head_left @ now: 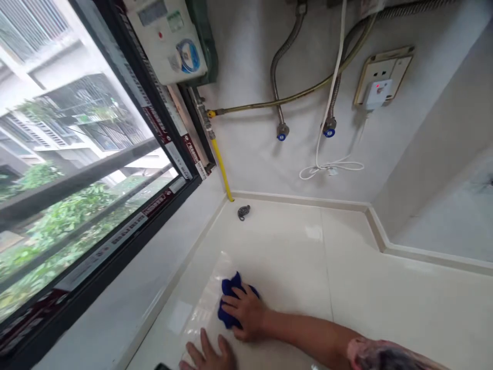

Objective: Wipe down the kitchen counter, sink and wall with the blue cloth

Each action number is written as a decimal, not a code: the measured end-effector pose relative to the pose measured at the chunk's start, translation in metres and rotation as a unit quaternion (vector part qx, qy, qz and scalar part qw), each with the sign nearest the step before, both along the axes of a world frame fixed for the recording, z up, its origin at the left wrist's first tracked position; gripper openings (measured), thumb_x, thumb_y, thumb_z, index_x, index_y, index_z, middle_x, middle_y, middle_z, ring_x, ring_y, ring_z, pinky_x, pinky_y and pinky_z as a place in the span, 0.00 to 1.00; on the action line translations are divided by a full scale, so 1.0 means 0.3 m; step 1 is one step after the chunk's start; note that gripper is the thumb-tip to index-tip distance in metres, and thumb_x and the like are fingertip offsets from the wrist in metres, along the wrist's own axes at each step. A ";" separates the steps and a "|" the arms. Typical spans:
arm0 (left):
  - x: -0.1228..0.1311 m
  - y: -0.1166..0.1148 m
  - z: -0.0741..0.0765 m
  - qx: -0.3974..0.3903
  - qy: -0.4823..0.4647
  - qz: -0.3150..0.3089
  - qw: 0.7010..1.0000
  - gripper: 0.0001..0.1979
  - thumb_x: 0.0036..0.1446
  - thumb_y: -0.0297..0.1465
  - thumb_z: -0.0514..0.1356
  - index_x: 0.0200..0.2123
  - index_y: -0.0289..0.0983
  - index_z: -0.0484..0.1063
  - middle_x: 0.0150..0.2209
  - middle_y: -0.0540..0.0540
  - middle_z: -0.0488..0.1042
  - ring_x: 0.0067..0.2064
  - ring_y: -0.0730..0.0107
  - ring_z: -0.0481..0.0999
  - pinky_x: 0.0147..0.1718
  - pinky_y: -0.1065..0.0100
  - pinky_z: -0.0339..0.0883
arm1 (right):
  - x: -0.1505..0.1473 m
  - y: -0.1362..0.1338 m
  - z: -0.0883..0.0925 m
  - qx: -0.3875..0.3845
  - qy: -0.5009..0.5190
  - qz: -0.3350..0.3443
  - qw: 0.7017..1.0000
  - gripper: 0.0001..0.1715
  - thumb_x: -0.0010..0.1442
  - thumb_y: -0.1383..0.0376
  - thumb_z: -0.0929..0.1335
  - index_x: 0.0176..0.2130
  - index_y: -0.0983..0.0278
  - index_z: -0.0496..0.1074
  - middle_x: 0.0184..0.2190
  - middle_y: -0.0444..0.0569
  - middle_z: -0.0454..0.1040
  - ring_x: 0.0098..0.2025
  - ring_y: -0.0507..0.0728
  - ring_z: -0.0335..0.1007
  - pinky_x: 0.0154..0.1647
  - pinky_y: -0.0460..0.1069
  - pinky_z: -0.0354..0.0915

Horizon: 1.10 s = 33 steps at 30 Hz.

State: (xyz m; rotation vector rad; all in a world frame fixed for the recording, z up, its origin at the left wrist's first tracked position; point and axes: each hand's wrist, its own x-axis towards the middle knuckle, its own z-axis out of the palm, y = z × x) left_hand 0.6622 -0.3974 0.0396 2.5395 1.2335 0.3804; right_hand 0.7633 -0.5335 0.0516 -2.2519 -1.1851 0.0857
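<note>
My right hand (248, 313) presses down on a crumpled dark blue cloth (230, 314) on the glossy cream tiled floor (285, 252). Its fingers lie over the cloth, which sticks out past the fingertips. To the lower left, partly cut off by the bottom edge, my left hand (211, 355) rests with fingers spread and holds nothing. Along the floor by both hands runs a shiny, see-through strip (206, 295); I cannot tell whether it is film or wetness.
A small dark drain cover or coil (243, 212) lies near the corner by a yellow pipe (222, 169). Above hang a meter (173, 46), hoses, valves (282, 132) and a white cord (331, 167). A plug sits in the socket (379, 87). The window (88, 154) is at left.
</note>
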 end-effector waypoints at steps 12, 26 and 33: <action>-0.079 0.044 -0.049 0.061 0.061 -0.083 0.993 0.30 0.69 0.45 0.48 0.69 0.44 0.65 0.74 0.33 0.58 0.75 0.28 0.51 0.63 0.26 0.59 | 0.083 -0.845 -0.153 -0.114 -0.095 -0.272 0.951 0.35 0.67 0.55 0.62 0.70 0.54 0.66 0.72 0.53 0.62 0.71 0.71 0.60 0.70 0.69 0.56; -0.126 0.047 -0.143 0.132 0.060 -0.104 0.984 0.31 0.68 0.44 0.51 0.70 0.40 0.64 0.76 0.31 0.52 0.77 0.29 0.46 0.62 0.26 0.61 | 0.724 0.276 -0.006 -0.124 -0.008 -0.387 0.914 0.43 0.64 0.58 0.62 0.71 0.78 0.58 0.74 0.70 0.52 0.70 0.83 0.48 0.67 0.77 0.44; -0.139 0.053 -0.154 0.104 0.070 -0.104 0.987 0.31 0.67 0.42 0.53 0.71 0.42 0.63 0.78 0.35 0.48 0.78 0.31 0.42 0.64 0.26 0.58 | 0.594 0.648 0.008 -0.077 0.002 -0.292 0.953 0.45 0.65 0.59 0.62 0.72 0.82 0.54 0.73 0.76 0.52 0.71 0.87 0.44 0.67 0.82 0.34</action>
